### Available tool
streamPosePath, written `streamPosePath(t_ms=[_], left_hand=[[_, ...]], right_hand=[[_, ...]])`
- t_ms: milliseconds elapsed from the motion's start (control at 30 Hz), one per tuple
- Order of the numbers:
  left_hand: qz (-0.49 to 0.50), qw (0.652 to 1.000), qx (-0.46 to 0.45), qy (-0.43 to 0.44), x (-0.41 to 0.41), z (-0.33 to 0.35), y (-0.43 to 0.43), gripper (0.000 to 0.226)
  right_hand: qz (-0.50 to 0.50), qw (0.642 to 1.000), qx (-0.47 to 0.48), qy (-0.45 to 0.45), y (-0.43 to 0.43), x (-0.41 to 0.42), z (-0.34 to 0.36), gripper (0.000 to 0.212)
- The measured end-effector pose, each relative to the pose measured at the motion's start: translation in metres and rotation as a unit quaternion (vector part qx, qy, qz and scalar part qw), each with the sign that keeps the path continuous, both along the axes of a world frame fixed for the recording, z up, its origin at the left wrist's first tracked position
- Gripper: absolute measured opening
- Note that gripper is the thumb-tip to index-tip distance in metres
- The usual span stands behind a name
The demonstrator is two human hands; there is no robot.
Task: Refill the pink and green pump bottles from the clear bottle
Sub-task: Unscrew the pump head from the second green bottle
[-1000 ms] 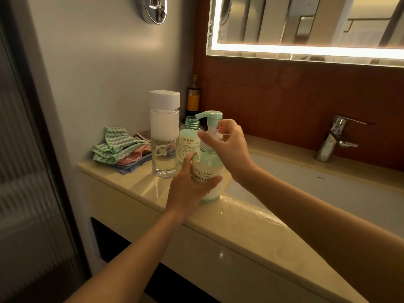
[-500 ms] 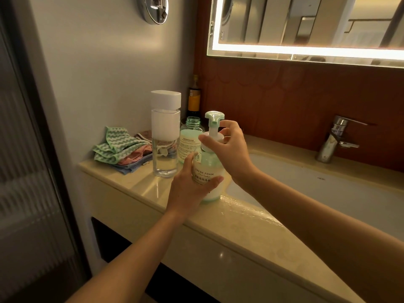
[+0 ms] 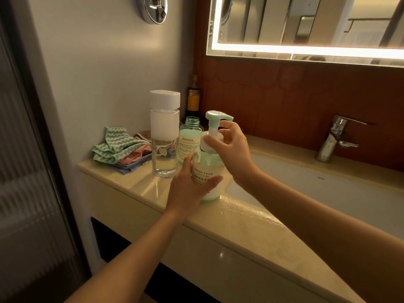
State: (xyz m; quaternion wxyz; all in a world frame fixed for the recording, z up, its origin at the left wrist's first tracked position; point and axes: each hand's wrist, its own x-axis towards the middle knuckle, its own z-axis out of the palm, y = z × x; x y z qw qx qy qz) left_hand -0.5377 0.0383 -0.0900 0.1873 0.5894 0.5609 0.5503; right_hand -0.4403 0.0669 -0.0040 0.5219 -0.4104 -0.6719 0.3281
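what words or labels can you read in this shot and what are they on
"FRESH FOAM": on the label of the green pump bottle, held by the left hand.
Script line and Chinese characters under it: too blurred, partly covered by the thumb.
Label on the open bottle behind: print too small.
Yellow label on the dark bottle in the corner: blurred.

Dim, warm-toned interior. The chief source is the lit strip edging the mirror, overexposed to near white; it lays a glossy glare along the wet counter. The door at left lies in deep shadow. Wide-angle distortion bends straight lines near the edges, and detail is soft throughout.
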Motion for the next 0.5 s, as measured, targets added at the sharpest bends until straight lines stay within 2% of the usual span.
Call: streamPosePath(t_ms=[167, 333, 500], left_hand=[[0.0, 1.0, 0.002, 0.001, -0.0001, -0.0007, -0.0002, 0.096], [0.0, 1.0, 0.002, 0.002, -0.0002, -0.0005, -0.0004, 0.097], [0.002, 1.0, 0.003, 0.006, -0.0005, -0.0007, 0.0002, 0.097]], right_hand=[[0.044, 0.998, -0.026, 0.034, -0.0036, 0.004, 0.0, 0.046], [-0.008, 0.999, 0.033, -0.015, -0.0031, 0.0005, -0.0018, 0.061], [0.006, 1.0, 0.021, -0.001, -0.0006, 0.0044, -0.0006, 0.057]])
